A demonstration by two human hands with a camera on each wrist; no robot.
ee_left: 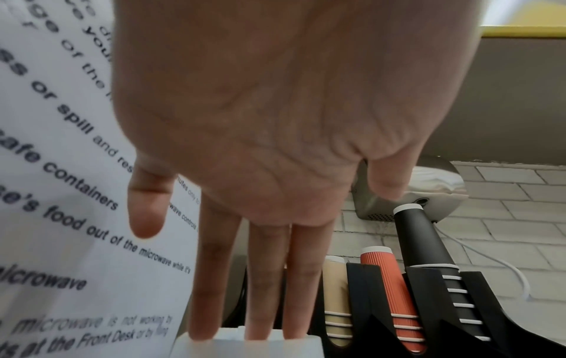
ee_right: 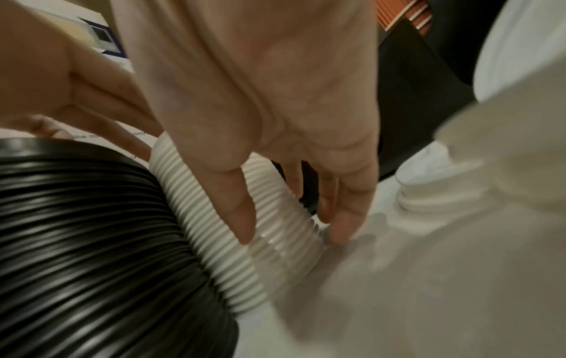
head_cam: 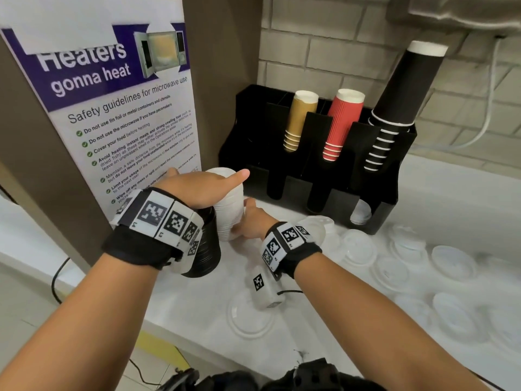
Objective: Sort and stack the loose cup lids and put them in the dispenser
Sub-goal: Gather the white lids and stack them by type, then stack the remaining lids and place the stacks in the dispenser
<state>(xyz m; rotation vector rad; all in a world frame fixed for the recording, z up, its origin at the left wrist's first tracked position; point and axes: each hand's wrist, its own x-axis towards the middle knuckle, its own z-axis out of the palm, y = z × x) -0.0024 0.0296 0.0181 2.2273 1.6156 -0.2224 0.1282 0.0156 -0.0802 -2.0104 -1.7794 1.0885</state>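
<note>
A tall white lid stack (head_cam: 229, 210) stands tilted on the white counter (head_cam: 197, 306), leaning against a black lid stack (head_cam: 204, 249). My left hand (head_cam: 208, 182) lies flat on its top, and the left wrist view shows the straight fingers (ee_left: 266, 278) touching the white stack top (ee_left: 245, 346). My right hand (head_cam: 248, 224) grips the stack's lower end. In the right wrist view its fingers (ee_right: 242, 213) straddle the ribbed white stack (ee_right: 211, 230) beside the black stack (ee_right: 92, 242). The black dispenser (head_cam: 245, 131) stands just behind, and loose clear lids (head_cam: 358, 246) lie to the right.
The dispenser holds gold cups (head_cam: 298, 119), red cups (head_cam: 341, 122) and black cups (head_cam: 400, 100), with white lids in its lower right slot (head_cam: 361, 213). A microwave poster (head_cam: 118, 108) on a brown panel closes off the left. More clear lids (head_cam: 451, 314) cover the counter's right side.
</note>
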